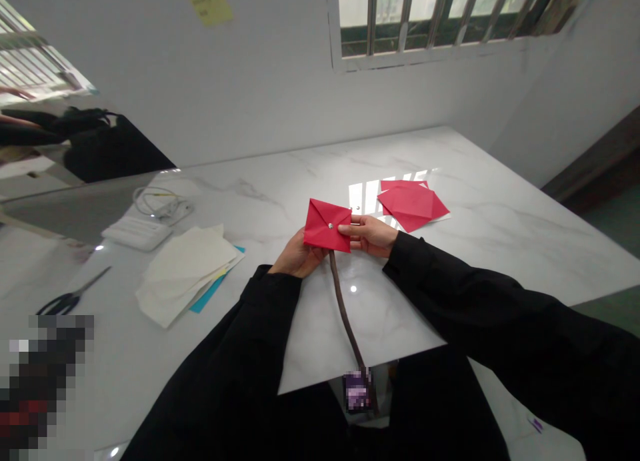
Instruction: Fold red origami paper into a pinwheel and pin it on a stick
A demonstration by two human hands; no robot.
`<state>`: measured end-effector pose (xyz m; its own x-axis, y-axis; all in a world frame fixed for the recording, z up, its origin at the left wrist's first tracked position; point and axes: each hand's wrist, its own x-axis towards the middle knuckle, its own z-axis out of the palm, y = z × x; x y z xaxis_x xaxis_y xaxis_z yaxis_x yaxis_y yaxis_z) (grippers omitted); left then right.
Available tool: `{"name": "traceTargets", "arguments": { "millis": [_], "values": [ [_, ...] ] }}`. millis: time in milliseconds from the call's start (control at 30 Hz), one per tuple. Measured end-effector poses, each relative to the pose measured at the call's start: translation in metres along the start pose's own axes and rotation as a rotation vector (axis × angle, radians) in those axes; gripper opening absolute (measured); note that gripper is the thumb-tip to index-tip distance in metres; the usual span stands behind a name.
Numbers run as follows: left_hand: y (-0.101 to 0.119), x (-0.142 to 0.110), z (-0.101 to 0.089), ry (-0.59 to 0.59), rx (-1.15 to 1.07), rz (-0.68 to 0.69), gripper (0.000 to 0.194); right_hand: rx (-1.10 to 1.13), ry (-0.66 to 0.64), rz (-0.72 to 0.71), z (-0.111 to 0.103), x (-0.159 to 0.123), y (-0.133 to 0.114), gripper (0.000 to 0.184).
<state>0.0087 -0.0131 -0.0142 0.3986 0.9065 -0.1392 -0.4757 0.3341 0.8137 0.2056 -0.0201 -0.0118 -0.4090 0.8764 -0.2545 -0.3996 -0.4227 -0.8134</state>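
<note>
A red paper envelope (320, 238) with folded flaps is held above the middle of the table. A small shiny round dot sits where its flaps meet. My left hand (296, 254) grips the envelope from the left and below, with most fingers hidden behind it. On the right edge, my right hand (373, 234) pinches it, thumb on the front face and fingers behind. A brown cord-like strip (343, 308) runs from beneath the envelope down toward my lap. Beyond my right hand lie more red paper pieces (413, 204), overlapping on the marble-patterned table (270, 181).
At left lie cream paper sheets (185, 268) over a blue sheet (204, 301), black-handled scissors (73, 301), a white packet (136, 232) and a coiled white cable (155, 201). A wall with a barred window (445, 14) stands behind. A dark pixelated patch covers the lower left.
</note>
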Motion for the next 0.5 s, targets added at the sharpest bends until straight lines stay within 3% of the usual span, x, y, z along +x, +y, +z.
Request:
{"name": "traceTargets", "arguments": {
  "millis": [267, 500],
  "values": [
    [0.003, -0.001, 0.007, -0.008, 0.009, 0.02, 0.019, 0.0, -0.014, -0.009, 0.0, -0.001, 0.001, 0.026],
    [0.008, 0.002, -0.005, 0.098, 0.087, 0.025, 0.023, 0.013, 0.046, -0.016, 0.001, -0.002, -0.008, 0.021]
  ]
}}
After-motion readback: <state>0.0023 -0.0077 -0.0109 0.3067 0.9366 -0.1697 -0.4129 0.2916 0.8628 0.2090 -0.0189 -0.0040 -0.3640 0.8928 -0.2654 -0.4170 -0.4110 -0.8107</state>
